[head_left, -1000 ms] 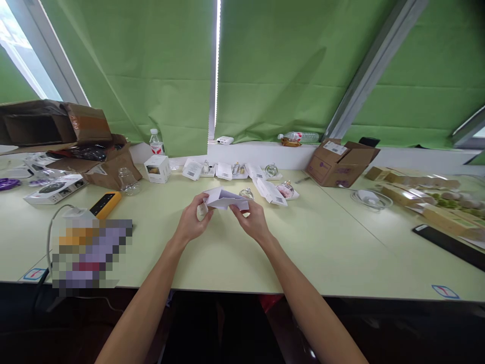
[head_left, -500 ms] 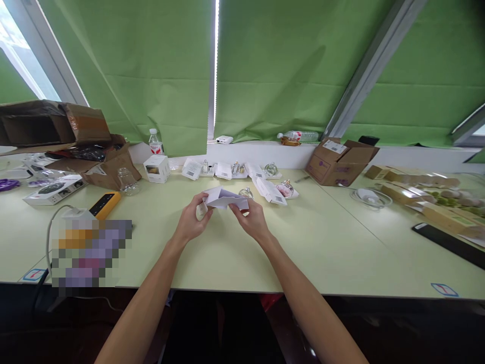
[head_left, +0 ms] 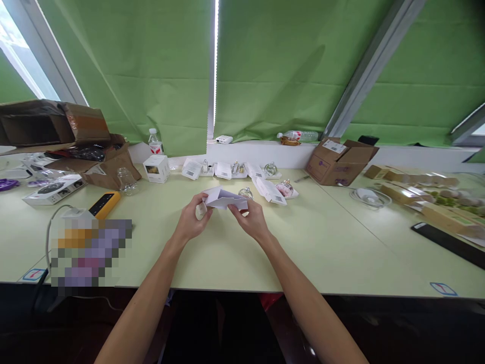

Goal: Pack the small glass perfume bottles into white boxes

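Note:
Between both hands is a small white folding box, held above the table with its flaps partly opened out. My left hand pinches the left end between thumb and fingers. At the right end, my right hand grips the box with the thumb on its near side. Just behind the right hand sits a clear glass ornament, partly hidden by the box and fingers. Farther right, an opened white carton lies flat, and a round ornament with pink contents rests beside it.
Several opened white cartons and small glass items line the back of the pale table. A brown cardboard box stands at back right. To the left are a white cube box, a glass jar and an orange power strip.

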The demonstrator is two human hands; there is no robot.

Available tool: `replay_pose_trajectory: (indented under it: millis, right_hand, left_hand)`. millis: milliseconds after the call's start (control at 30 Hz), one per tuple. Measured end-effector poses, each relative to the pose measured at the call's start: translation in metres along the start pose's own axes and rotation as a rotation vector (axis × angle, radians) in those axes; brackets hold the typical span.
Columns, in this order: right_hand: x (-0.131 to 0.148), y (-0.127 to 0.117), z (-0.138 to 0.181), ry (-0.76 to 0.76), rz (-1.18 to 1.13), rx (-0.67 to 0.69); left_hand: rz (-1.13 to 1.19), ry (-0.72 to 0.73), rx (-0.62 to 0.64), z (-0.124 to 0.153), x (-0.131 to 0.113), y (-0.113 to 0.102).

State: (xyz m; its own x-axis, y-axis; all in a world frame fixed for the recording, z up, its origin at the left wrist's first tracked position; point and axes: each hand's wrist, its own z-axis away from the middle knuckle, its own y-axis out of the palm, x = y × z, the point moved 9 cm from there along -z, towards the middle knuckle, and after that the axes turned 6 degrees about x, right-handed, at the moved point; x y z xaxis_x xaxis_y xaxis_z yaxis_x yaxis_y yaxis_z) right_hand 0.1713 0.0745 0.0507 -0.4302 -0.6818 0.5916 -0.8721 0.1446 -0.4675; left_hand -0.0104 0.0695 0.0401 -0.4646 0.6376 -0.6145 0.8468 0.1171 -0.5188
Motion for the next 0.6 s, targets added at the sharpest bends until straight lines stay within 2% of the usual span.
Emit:
replay_pose_trajectory:
  millis: [600]
  right_hand:
    - [-0.0011, 0.0006, -0.0004, 0.024, 0.007, 0.007]
  left_hand:
    - [0.013, -0.002, -0.011, 0.0004, 0.002, -0.0007]
